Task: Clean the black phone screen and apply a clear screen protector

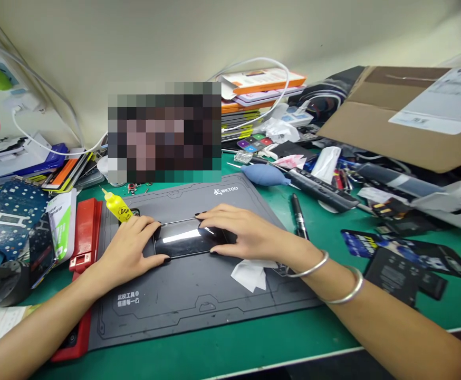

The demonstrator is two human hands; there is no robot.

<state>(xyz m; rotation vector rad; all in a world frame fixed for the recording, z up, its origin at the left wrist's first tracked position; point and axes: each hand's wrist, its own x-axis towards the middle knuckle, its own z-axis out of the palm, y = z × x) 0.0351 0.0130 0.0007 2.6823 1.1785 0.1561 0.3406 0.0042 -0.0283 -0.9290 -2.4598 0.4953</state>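
Observation:
A black smartphone [186, 238] lies flat with its glossy glass facing up on a dark grey WKTOO repair mat [199, 309]. My left hand [130, 252] grips the phone's left end, with fingertips on its top and bottom edges. My right hand [240, 230] holds the right end the same way and covers part of the glass. A yellow glue bottle [117, 206] lies on the mat just beyond my left fingers. A folded white wipe [252, 274] rests below my right wrist.
A red plastic holder [86, 232] stands left of the mat. A black pen [298, 215], a blue air blower [260, 174] and a black tool case [321, 189] lie beyond it. Circuit boards, boxes and a cardboard box [396, 116] crowd the green bench.

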